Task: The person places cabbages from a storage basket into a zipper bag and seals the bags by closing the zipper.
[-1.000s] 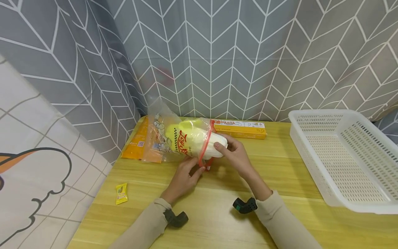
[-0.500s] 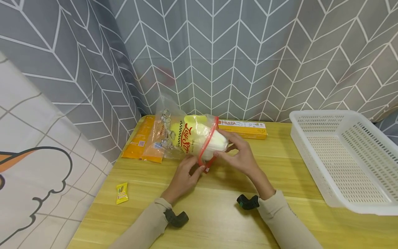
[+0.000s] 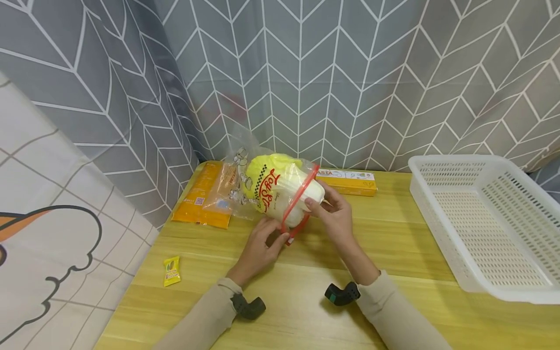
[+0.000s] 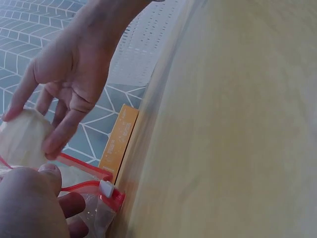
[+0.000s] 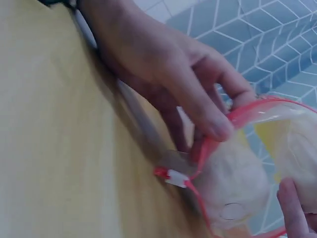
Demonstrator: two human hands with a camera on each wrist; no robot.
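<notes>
A clear zip bag with red lettering and a red zip edge lies tilted in front of me, its mouth open to the right. Inside shows a Chinese cabbage with yellow leaves and a white base that sticks out past the zip. Below it, a second pale rounded base sits within the bag. My left hand pinches the lower zip edge by the white slider. With thumb and fingers, my right hand grips the protruding cabbage base, as the left wrist view also shows.
An orange packet lies behind the bag at left, and an orange pasta box stands along the back. A small yellow sachet is at front left. The white perforated basket stands at right.
The bag and cabbage have shifted right, uncovering more of the orange packet and covering more of the pasta box. My right hand has changed its hold on the cabbage base. My left hand stays put.
</notes>
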